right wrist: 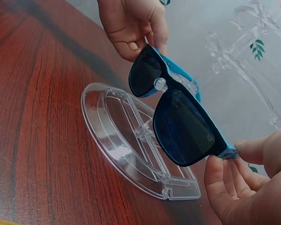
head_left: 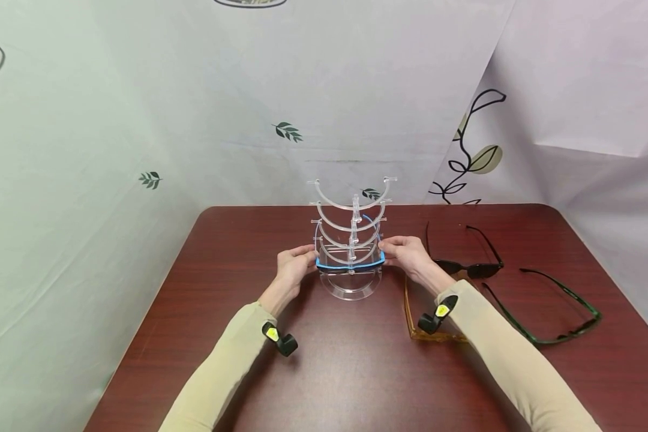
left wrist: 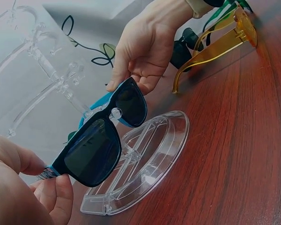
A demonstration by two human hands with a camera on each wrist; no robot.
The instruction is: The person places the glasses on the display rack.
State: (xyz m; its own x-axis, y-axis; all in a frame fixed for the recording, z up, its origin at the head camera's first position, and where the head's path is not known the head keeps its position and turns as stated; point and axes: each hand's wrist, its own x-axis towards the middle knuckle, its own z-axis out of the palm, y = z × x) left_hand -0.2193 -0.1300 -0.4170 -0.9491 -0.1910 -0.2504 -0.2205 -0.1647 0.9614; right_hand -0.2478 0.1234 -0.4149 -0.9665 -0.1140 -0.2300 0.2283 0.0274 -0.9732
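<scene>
Blue-and-black sunglasses with dark lenses sit at the lowest tier of a clear plastic eyewear stand. The stand's round peg shows at the nose bridge in both wrist views. My left hand pinches one hinge corner of the frame between thumb and fingers. At the opposite corner, my right hand pinches the frame likewise. The temples run back on either side of the stand, partly hidden. Above, the stand's curved arms carry no glasses.
Right of the stand lie black sunglasses, green-framed glasses and amber glasses, which my right forearm partly covers. All rest on the reddish wooden table. A printed white cloth hangs behind the table's far edge.
</scene>
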